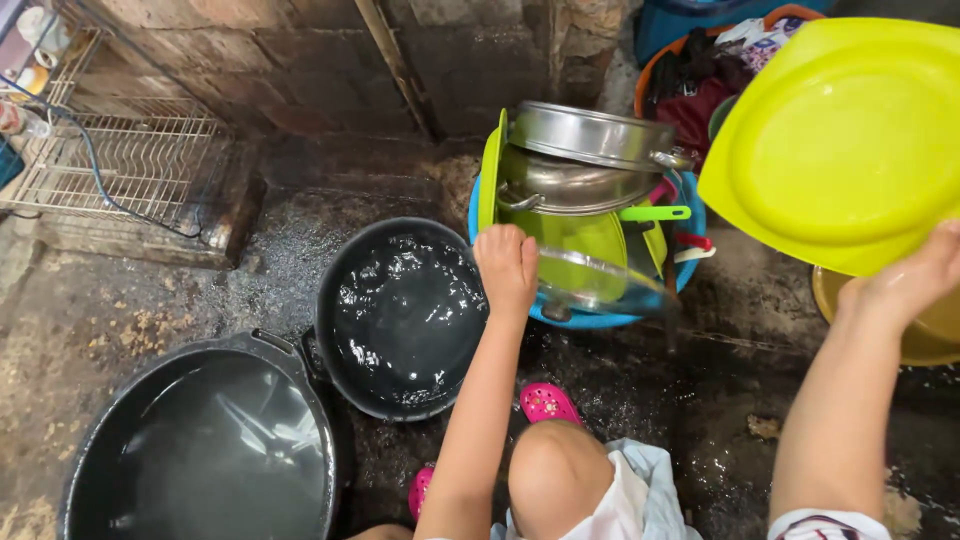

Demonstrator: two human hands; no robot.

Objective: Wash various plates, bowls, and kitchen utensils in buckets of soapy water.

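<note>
Right hand (915, 275) grips the lower rim of a big yellow-green plate (845, 140), held up tilted at about 2 o'clock; left hand (507, 265) is clenched around a clear glass lid or bowl (600, 280), held on its edge against the blue basin (690, 215) at 1 o'clock. The plate looks like stiff, light plastic, wet, so probably slippery; the rim pinch seems the sensible hold, thumb side hidden behind it. The glass piece is likely heavier, slick and breakable, best taken by its rim or a knob; I can't make out whether it has one. The basin is stacked with steel pans (590, 135) and green plastic ware, edges overlapping, count unclear. A black tub (400, 310) of water sits at 11 o'clock, a second tub (205, 440) at 8 o'clock, cut off by the frame. A wire rack (130, 160) sits at 10 o'clock. A pink sandal (547, 402) shows by the knee; the other is mostly hidden. A tan bowl under the plate is half covered.
</note>
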